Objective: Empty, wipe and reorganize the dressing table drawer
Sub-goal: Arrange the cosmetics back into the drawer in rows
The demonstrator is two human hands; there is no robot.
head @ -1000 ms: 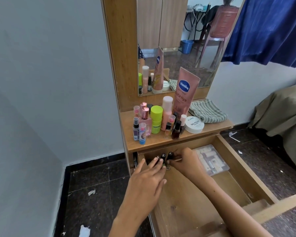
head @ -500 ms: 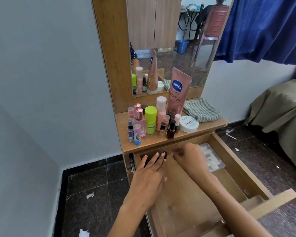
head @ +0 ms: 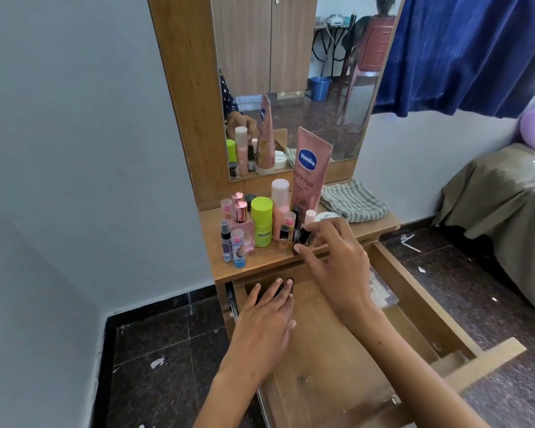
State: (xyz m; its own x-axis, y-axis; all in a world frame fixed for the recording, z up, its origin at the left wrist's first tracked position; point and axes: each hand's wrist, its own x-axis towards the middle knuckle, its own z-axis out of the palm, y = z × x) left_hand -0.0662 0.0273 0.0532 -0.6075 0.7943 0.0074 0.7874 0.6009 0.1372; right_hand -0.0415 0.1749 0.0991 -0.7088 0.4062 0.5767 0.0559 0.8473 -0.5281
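Drawer [head: 414, 307] pulled out under the bench [head: 260, 264], mostly bare. Clear packet [head: 380, 291] at its rear right, partly hidden by the right forearm. Left hand [head: 267, 316] flat, fingers spread, over dark bottles [head: 288, 281] in the rear left corner. Right hand [head: 337, 257] grips a dark bottle [head: 304, 236] at the bench's front edge, beside crowded cosmetics [head: 261, 220].

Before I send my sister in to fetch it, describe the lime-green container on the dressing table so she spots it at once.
Find the wooden dressing table shelf under the mirror, above the open drawer. In the cluster of small bottles at its left stands the lime-green container, just left of a taller pale pink bottle. It alone is bright yellow-green, a stubby cylinder with a rounded cap.
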